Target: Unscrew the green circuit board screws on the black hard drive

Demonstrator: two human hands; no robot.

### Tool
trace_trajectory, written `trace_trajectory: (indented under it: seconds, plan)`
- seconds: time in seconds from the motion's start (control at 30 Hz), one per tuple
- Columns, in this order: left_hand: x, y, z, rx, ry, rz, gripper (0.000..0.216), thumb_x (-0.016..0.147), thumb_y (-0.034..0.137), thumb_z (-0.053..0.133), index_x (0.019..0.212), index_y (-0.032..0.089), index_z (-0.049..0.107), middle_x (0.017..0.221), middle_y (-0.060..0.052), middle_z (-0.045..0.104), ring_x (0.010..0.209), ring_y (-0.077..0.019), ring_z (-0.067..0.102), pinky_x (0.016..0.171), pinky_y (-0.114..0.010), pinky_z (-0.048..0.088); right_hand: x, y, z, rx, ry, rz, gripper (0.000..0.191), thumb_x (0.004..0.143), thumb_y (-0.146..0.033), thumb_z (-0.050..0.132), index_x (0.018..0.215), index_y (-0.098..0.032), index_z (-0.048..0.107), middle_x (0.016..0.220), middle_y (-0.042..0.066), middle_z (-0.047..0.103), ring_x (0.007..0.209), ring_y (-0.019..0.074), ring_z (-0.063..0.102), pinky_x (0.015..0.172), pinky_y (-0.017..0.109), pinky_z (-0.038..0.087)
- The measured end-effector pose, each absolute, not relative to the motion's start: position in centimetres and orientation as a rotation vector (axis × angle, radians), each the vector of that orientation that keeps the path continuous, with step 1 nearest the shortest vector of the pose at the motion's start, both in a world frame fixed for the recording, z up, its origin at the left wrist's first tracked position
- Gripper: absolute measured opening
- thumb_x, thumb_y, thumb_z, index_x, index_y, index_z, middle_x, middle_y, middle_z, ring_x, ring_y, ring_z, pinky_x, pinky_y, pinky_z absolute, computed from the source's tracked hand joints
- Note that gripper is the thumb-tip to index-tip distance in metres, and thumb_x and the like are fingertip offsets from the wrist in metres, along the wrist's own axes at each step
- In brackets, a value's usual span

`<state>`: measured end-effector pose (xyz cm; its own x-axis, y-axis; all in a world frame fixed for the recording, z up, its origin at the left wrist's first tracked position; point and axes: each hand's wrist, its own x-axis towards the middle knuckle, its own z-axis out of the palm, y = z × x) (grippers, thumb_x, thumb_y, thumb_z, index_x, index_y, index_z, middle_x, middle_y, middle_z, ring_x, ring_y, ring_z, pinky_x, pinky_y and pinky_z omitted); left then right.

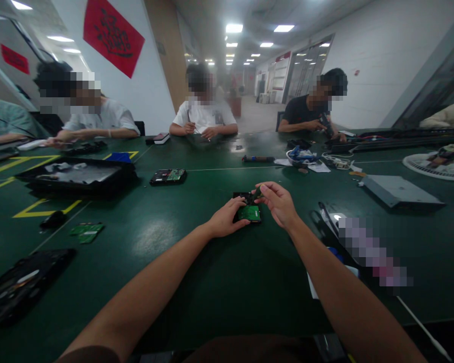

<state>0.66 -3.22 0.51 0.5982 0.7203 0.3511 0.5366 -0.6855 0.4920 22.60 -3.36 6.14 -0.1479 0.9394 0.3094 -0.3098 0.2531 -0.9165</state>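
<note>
A hard drive (254, 214) with a green circuit board facing up lies on the dark green table, straight ahead of me. My left hand (229, 218) grips its left side, fingers at the far part and thumb along the near edge. Pinched between the fingertips of my right hand (279, 202) is a small dark screwdriver (258, 192), slanting down over the drive's far part. Its tip is too small and dark to tell whether it touches the board.
Another hard drive (168, 176) and a black tray (79, 176) lie to the left. Nearer are loose green boards (88, 232) and a black casing (26, 282). On the right are a grey metal box (403, 191) and a basket of parts (301, 156). Several people sit across the table.
</note>
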Motion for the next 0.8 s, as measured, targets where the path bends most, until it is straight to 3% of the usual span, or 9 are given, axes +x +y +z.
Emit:
trace_trajectory:
  seconds: [0.37,0.63,0.8]
  plan:
    - [0.64,-3.20,0.49,2.483,1.018,0.765,0.062,0.091,0.049,0.070,0.143,0.023,0.048,0.157,-0.015,0.048,0.152,-0.0340,0.038,0.124,-0.058,0.036,22.87,-3.23,6.25,-0.724,-1.263,1.207,0.028,0.084,-0.047,0.078,0.102,-0.025,0.077,0.107,0.004,0.070,0.089,0.0165,0.064,0.065,0.026,0.056]
    - [0.66,-3.08,0.42,2.498,1.007,0.759,0.062,0.091,0.051,0.069,0.142,0.022,0.049,0.154,-0.015,0.050,0.152,-0.0332,0.039,0.126,-0.056,0.034,22.55,-3.55,6.27,-0.642,-1.215,1.306,0.027,0.087,-0.050,0.075,0.096,-0.024,0.072,0.102,0.003,0.071,0.096,0.0200,0.071,0.074,0.031,0.059]
    - [0.71,-3.02,0.27,2.505,1.016,0.754,0.062,0.092,0.050,0.069,0.143,0.022,0.048,0.156,-0.016,0.048,0.153,-0.0332,0.037,0.125,-0.057,0.035,22.80,-3.36,6.35,-0.669,-1.243,1.286,0.029,0.087,-0.048,0.076,0.106,-0.026,0.075,0.104,0.004,0.070,0.096,0.0193,0.068,0.068,0.028,0.057]
